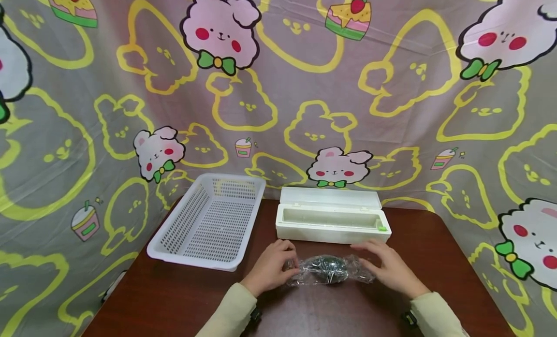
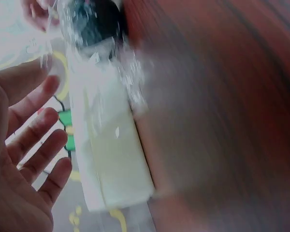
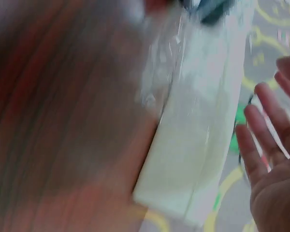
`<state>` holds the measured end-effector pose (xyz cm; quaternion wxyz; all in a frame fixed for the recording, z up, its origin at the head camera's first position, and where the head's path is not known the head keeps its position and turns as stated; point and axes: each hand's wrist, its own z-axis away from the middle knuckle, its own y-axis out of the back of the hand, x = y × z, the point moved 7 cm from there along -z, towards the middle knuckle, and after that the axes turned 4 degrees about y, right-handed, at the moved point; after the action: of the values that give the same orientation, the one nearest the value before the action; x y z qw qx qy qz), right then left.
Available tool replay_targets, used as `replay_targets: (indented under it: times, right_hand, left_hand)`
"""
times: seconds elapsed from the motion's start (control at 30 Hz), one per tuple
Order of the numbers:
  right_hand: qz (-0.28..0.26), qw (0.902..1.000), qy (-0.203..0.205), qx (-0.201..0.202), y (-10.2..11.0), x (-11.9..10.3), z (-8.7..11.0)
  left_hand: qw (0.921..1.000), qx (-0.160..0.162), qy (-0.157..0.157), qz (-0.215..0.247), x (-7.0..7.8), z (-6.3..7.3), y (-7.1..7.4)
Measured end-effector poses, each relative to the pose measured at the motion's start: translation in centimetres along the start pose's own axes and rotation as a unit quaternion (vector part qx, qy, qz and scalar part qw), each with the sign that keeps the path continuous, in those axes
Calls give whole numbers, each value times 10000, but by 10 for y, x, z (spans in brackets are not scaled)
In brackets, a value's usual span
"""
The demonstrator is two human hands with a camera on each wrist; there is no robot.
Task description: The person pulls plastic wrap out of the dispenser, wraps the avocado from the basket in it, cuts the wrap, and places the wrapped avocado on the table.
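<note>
A dark green, rounded thing [image 1: 329, 268], its kind hidden by the wrapping, lies on the table in clear plastic film [image 1: 363, 273]. Loose ends of the film stick out on both sides. My left hand [image 1: 274, 265] is at the left end of the film; in the left wrist view its fingers [image 2: 43, 145] are spread, with the thumb close by the film. Over the right end hovers my right hand [image 1: 389, 267], whose fingers [image 3: 268, 130] look loosely extended in the right wrist view. Neither hand visibly grips anything. Whether fingertips touch the film, I cannot tell.
Just behind the wrapped thing stands a long white cling film dispenser [image 1: 332, 233], lid raised, with a green piece at its right end. To the left sits a white perforated basket [image 1: 237, 259]. A patterned cloth [image 1: 278, 85] hangs behind the brown table [image 1: 143, 298].
</note>
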<state>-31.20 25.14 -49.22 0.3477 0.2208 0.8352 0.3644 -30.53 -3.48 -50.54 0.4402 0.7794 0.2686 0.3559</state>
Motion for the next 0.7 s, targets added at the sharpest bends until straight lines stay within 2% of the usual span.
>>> replay_targets:
  times: [0.17,0.37,0.7]
  right_hand:
    - [-50,9972,-43,-740,-31,-15,-12]
    - [73,9925,-114,-1216,-52,-17,-15]
    - [-139,9871,15,-1596,-59,-26,-16]
  left_hand:
    - [9989,-473,27,6,14,-15,-17]
    - [9942,-1054,194,-111,22,-24,-41]
    - [9918,-1199,-43,-442,29,-29,-54]
